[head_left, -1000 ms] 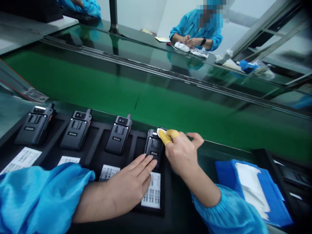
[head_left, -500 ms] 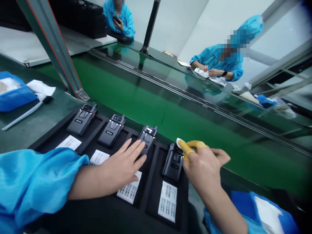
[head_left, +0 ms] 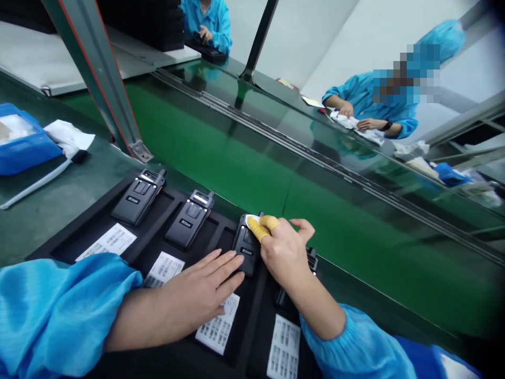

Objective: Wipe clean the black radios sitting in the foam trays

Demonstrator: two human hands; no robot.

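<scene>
Several black handheld radios lie in the compartments of a black foam tray (head_left: 258,302), each above a white label sheet (head_left: 218,327). My left hand (head_left: 193,287) is open, its fingers stretched out flat. Its fingertips touch the lower part of the third radio (head_left: 241,246). Yellow finger cots cover two fingers of my right hand (head_left: 283,252), which press a small white wiping pad (head_left: 248,218) against that radio's top end. Under my right wrist the fourth radio (head_left: 286,302) is partly hidden. Left of my hands sit the first radio (head_left: 136,202) and second radio (head_left: 187,226).
Behind the tray runs a green conveyor belt (head_left: 189,137). A metal post (head_left: 106,89) rises at the left, near a blue bin (head_left: 27,147) and a white brush-like tool (head_left: 39,181). Two people in blue work across the belt.
My right hand has moved left with the wiping pad, from the fourth radio to the third. My left hand remains by the third radio. The whole view has shifted slightly.
</scene>
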